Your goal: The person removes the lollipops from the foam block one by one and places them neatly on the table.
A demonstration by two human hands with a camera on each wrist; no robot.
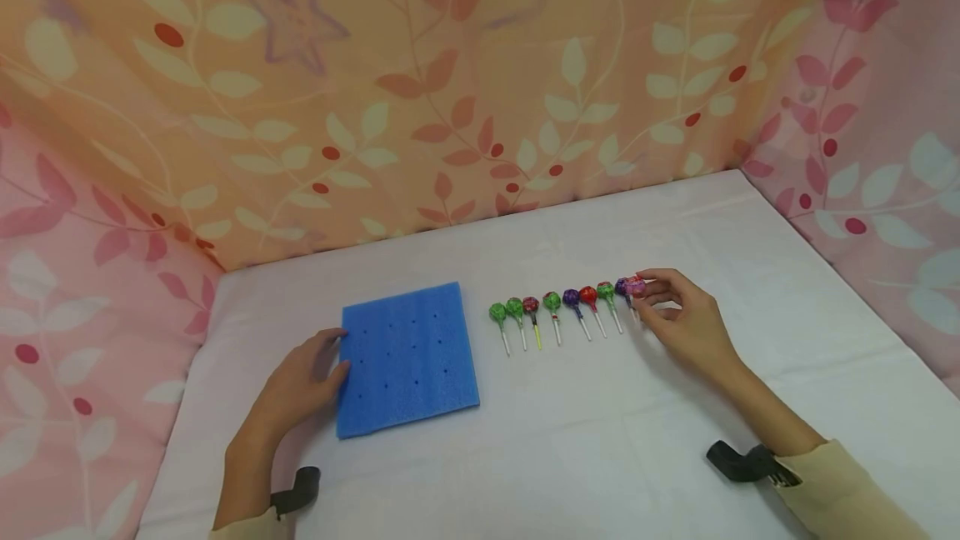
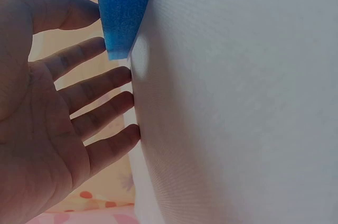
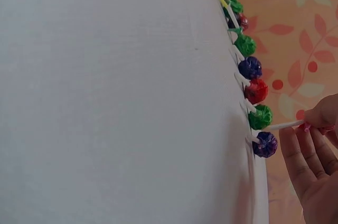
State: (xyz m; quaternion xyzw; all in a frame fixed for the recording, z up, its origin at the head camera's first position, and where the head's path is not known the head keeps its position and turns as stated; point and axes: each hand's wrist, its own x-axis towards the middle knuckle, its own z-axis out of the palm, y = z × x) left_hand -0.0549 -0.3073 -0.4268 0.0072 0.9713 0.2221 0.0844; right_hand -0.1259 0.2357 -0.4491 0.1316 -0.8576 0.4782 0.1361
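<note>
My right hand [image 1: 693, 327] pinches a pink-wrapped lollipop [image 1: 635, 286] at the right end of a row of lollipops. In the right wrist view its white stick [image 3: 285, 125] points out from between thumb and fingers, and the hand partly covers the wrapper. Close by lies a purple lollipop [image 3: 265, 145], beside a green one [image 3: 260, 117]. My left hand [image 1: 300, 382] touches the left edge of a square blue foam board [image 1: 408, 386] dotted with small holes. In the left wrist view its fingers [image 2: 90, 97] are nearly straight, the thumb tip right at the foam's edge.
Several more lollipops in green, red and purple wrappers, such as a red lollipop [image 1: 588, 296], lie to the right of the board with sticks toward me. A white cloth [image 1: 585, 457] covers the table. Patterned curtains [image 1: 480, 65] stand behind and at both sides.
</note>
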